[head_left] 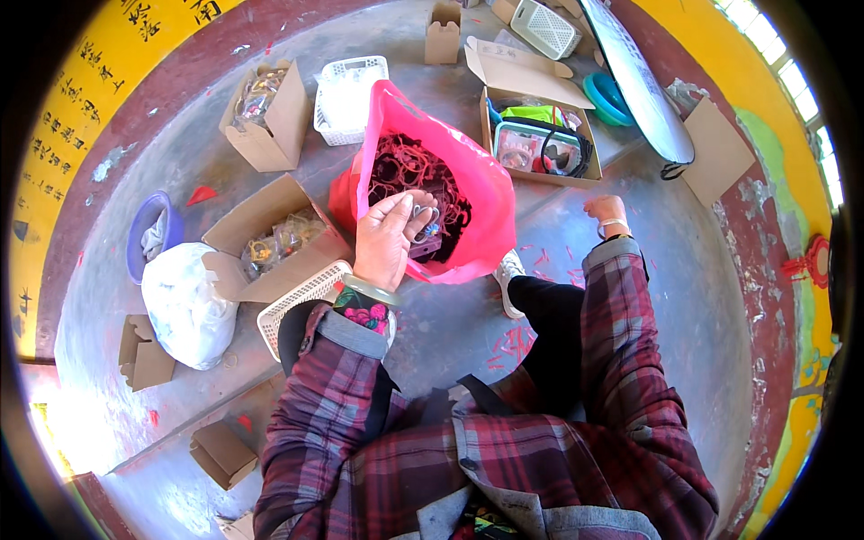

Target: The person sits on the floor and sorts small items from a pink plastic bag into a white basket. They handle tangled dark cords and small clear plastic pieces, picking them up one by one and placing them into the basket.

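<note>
over the open pink plastic bag [468,193] of red cords [405,166], left hand [385,238] pinches a small metal ring [425,214]; right hand [605,214] curls into a loose fist.

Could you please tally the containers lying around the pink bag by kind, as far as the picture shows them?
Cardboard boxes: 8
White baskets: 3
Pink bag: 1
White bag: 1
Purple tub: 1
Teal bowl: 1
Total: 15

The left hand reaches into the pink bag.

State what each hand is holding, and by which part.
The left hand pinches a few small metal rings in its fingertips, over the open pink plastic bag of dark red rings. The right hand looks closed; whether it holds anything cannot be told.
</note>
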The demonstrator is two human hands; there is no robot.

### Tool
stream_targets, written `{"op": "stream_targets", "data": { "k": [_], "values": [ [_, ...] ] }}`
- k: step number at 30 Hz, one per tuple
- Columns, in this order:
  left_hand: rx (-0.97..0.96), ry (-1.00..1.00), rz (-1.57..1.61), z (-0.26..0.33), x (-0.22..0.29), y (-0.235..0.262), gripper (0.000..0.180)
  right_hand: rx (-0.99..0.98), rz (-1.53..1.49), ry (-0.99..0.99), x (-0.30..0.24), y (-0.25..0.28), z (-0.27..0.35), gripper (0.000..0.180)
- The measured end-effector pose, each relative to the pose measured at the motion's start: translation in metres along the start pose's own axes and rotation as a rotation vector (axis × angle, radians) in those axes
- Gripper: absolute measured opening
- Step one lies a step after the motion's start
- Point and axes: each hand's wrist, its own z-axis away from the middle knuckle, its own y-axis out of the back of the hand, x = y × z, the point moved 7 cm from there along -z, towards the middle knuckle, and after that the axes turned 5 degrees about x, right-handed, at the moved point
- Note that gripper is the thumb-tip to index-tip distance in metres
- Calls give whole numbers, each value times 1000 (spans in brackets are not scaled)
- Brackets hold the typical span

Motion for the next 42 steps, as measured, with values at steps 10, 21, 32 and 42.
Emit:
{"op": "stream_targets", "data": {
  "k": [10,21,32,42],
  "values": [
    [39,-6,-51,8,9,14,20,-512,-1240,-599,-44,-9,71,39],
    [54,-2,-70,7,5,17,21,-529,-1162,-118,-50,20,69,49],
    [35,27,-59,0,-8,7,21,-68,-1503,-451,-32,70,69,49],
    [18,34,-7,3,-5,5,22,-115,-1458,75,-228,147,128,22]
  ]
}}
